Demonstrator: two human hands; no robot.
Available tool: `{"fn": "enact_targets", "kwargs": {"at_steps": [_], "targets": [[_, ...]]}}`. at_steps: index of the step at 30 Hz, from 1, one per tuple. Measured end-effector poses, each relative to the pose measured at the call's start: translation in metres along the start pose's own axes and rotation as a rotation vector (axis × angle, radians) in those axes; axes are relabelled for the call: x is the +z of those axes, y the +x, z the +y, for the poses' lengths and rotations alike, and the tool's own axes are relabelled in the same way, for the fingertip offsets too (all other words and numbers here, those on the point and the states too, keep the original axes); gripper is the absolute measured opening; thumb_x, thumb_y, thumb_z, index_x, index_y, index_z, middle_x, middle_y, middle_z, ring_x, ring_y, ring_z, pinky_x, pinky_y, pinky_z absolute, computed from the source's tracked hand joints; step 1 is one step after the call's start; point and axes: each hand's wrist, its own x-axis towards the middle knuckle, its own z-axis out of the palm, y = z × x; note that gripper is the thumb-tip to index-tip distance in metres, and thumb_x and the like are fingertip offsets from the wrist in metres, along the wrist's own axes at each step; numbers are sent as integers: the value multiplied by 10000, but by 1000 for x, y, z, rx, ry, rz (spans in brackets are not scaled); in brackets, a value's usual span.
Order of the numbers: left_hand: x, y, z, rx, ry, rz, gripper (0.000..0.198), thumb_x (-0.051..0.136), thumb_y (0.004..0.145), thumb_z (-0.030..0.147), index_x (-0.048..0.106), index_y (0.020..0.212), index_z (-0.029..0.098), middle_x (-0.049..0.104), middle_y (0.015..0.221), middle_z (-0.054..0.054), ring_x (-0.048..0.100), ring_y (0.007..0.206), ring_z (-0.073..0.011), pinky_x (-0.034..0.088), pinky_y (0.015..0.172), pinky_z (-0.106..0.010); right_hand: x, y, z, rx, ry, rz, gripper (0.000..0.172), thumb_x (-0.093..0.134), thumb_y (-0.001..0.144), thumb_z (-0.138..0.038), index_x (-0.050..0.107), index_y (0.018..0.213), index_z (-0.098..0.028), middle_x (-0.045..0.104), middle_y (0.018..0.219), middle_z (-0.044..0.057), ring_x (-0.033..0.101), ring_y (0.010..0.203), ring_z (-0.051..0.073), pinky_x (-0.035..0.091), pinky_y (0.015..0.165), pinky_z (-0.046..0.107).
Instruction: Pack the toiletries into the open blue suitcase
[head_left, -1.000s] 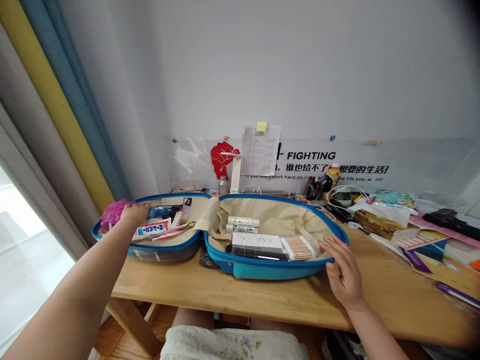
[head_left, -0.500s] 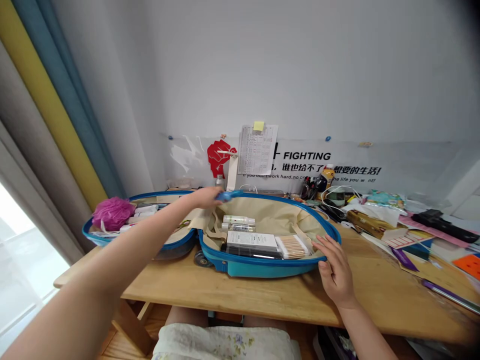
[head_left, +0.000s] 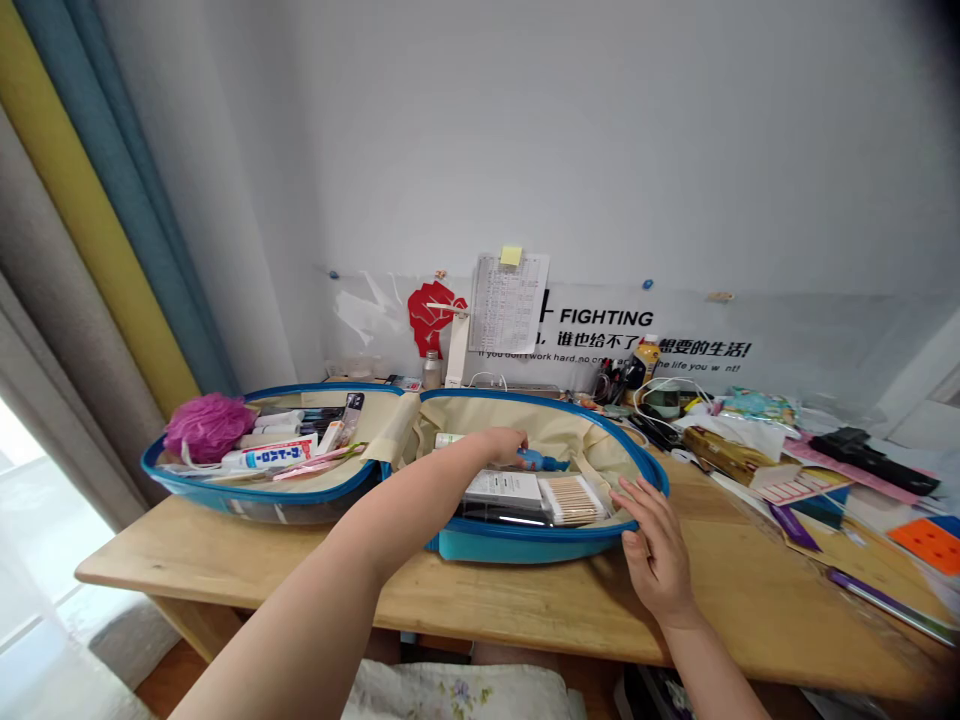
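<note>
A small blue suitcase [head_left: 517, 546] lies open on the wooden desk [head_left: 525, 605], both halves lined in beige. My left hand [head_left: 501, 444] reaches into the right half and is closed on a small blue object [head_left: 541, 461]. Beneath it lie a white box [head_left: 504, 489], a pack of cotton swabs [head_left: 574, 498] and a small bottle [head_left: 448, 439]. My right hand [head_left: 654, 548] rests open on the suitcase's front right rim. The left half holds a pink bath puff [head_left: 207, 425], a toothpaste tube [head_left: 271, 456] and other toiletries.
The right side of the desk is cluttered with papers, cables, a black device [head_left: 870, 459], an orange card [head_left: 930, 542] and a purple pen [head_left: 883, 592]. A juice bottle [head_left: 643, 362] and a pen cup stand by the wall. Curtains hang at the left.
My left hand took a small blue object from the suitcase's left half, carried it over the hinge, and now lowers it into the right half. The right hand stayed on the rim.
</note>
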Motion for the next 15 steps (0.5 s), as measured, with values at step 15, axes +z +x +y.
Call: {"fn": "enact_targets", "kwargs": {"at_steps": [15], "targets": [[4, -2, -4, -4, -8, 46, 338, 555, 923, 372, 569, 1214, 200, 549, 1296, -98, 558, 1128, -230, 475, 959, -472, 0, 0, 0, -10, 14, -8, 367, 390, 946, -344, 565, 1249, -235, 602, 1272, 105, 476, 1280, 303, 407, 1035, 557]]}}
